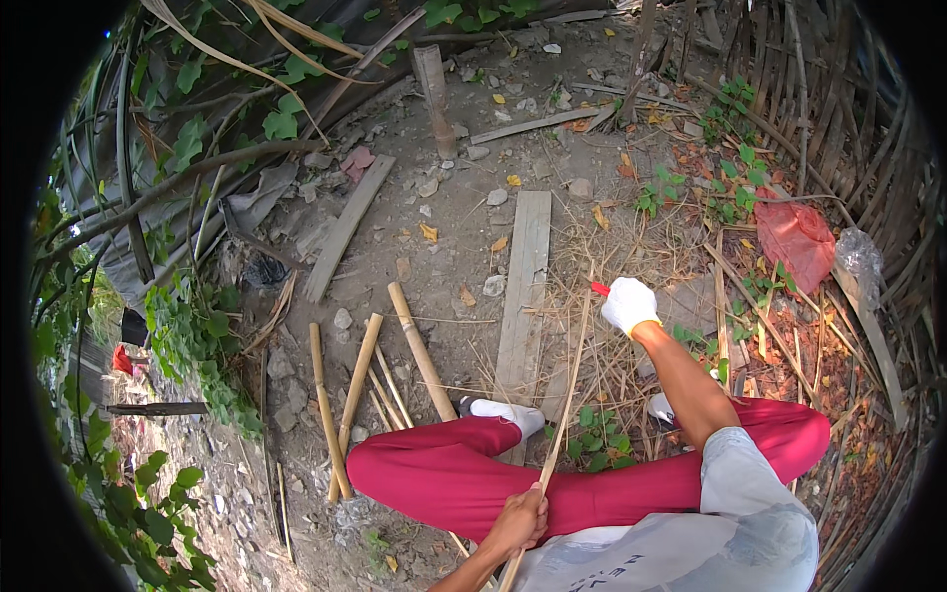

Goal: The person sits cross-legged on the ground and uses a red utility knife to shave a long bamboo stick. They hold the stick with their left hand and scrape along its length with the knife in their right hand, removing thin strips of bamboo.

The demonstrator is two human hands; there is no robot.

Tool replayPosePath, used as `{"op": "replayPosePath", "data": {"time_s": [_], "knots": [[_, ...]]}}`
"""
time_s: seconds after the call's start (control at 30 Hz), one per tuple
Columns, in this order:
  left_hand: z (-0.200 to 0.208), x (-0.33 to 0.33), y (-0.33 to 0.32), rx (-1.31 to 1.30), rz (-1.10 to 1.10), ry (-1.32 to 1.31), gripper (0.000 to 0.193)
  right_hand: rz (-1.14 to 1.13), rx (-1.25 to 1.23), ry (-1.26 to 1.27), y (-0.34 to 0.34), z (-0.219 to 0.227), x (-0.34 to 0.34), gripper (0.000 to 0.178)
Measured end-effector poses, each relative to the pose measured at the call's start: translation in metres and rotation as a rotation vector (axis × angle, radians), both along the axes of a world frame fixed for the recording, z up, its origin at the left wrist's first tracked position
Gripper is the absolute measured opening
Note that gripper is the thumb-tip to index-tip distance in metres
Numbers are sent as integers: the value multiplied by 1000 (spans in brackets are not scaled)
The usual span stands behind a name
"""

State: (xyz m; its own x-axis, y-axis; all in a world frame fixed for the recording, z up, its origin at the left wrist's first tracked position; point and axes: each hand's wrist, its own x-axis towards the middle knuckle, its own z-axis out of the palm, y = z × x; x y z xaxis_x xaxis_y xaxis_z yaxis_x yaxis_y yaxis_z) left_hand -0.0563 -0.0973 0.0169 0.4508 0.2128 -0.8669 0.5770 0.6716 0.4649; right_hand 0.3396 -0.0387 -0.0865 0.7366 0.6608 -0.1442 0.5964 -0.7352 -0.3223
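My bare left hand (521,518) is closed around a long, thin bamboo strip (566,405) close to my lap. The strip slants up and away from me, across my thigh, with its far end near my other hand. My right hand (629,305), in a white knitted glove, is closed on a red-handled tool (600,288). Only the red end of it sticks out on the left of the glove, beside the strip; the rest is hidden, so I cannot tell its kind. Whether the tool touches the strip is unclear.
A grey wooden plank (523,286) lies ahead of me. Several bamboo poles (419,347) rest on the left. Dry shavings (602,247) litter the ground. A red plastic bag (792,242) lies at the right, near a stick fence (838,128). A short post (434,104) stands farther off.
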Motion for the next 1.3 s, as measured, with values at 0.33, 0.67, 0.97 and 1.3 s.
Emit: {"op": "replayPosePath", "data": {"time_s": [0.33, 0.67, 0.97, 1.3], "knots": [[-8, 29, 60, 107, 268, -204, 50, 505, 170, 158, -49, 77, -142, 21], [-13, 44, 57, 131, 215, -196, 48, 523, 126, 21, -41, 60, -150, 16], [-10, 39, 39, 187, 162, -61, 46, 318, 5, 99, 0, 28, -138, 20], [-6, -6, 46, 259, 70, -21, 49, 239, 164, 462, -33, 39, -31, 35]]}}
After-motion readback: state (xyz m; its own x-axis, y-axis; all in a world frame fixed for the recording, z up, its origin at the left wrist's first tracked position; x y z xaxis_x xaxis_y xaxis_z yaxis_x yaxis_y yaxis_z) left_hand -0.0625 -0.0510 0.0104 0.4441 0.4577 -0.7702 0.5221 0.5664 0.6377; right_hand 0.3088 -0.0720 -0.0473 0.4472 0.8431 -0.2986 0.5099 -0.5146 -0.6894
